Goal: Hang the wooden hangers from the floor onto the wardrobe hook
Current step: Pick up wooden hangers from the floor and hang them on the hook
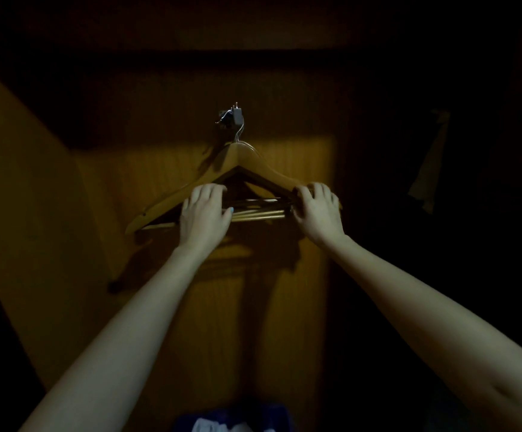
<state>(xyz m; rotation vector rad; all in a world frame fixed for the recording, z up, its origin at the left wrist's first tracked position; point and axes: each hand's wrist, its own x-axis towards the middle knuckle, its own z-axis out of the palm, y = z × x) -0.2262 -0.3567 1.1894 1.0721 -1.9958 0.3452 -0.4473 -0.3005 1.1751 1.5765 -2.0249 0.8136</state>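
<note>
Several wooden hangers point(247, 159) hang bunched together from a small metal hook point(233, 116) on the wardrobe's wooden panel point(300, 169). Their wire hooks run up to it. My left hand point(203, 213) grips the left half of the bunch, fingers curled over the sloping arm and thumb at the bottom bars point(263, 210). At the right end of the bunch, my right hand point(317, 210) holds the hangers with its fingers curled round the arms. The scene is dim, and the hangers' right tips are hidden behind my right hand.
A wooden side wall point(19, 188) slopes in on the left. A pale piece of cloth or paper point(429, 169) hangs in the dark at the right. Something blue and white point(231, 422) lies at the bottom edge, between my forearms.
</note>
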